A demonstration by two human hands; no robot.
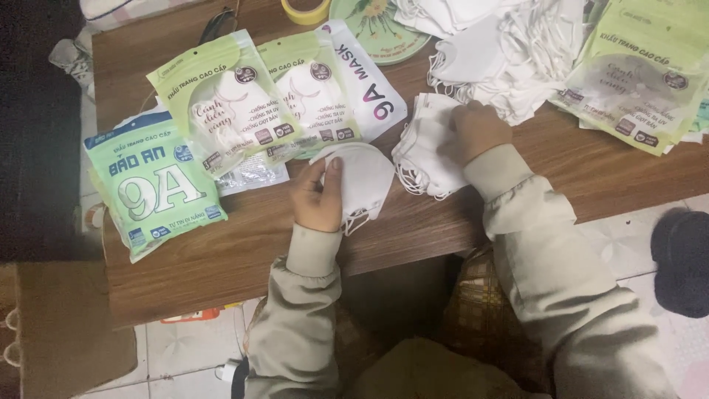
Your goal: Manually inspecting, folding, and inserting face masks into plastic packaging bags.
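Masks lie across a brown wooden table (244, 244), and both hands work among them. Left hand (317, 198) holds a single white mask (363, 177) near the table's front edge — thumb on top, fingers curled under its left side, closed on the fabric. Right hand (476, 131) rests on a small stack of white masks (425, 151) just to the right of the single one; its fingers are bent down onto the stack, but whether they pinch a mask or merely press on it I cannot tell. Both arms wear pale beige sleeves. To the left of the left hand lie green-and-clear mask packets (221, 100), overlapping, with a green packet (151, 185) nearest the table's left edge. Behind the right hand spreads a loose heap of white masks (509, 52), and more green packets (642, 74) sit at the far right. At the back — a roll of yellow tape (306, 11) beside a green round plate (377, 29).
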